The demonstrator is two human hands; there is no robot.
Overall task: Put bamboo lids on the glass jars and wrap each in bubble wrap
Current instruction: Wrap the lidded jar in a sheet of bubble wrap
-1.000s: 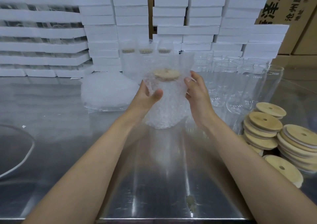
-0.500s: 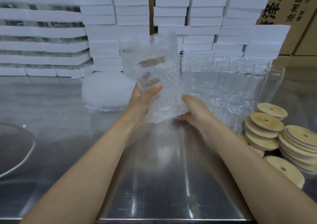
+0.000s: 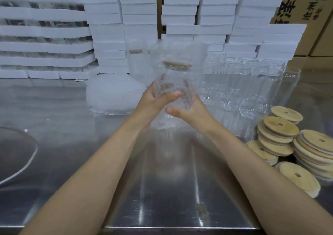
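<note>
Wrapped jar (image 3: 175,83) blurred — its lid (image 3: 177,65) only dimly seen.

Left forearm (image 3: 100,162): bare, slants up from the lower left toward the middle.
Left hand (image 3: 155,99): grips the lower part of the bubble-wrapped jar (image 3: 175,76), thumb across its near side, fingers behind.
Right forearm (image 3: 252,162): bare, slants up from the lower right.
Right hand (image 3: 192,111): cups the jar's base from the right, thumb pointing left just below the left thumb.
</note>
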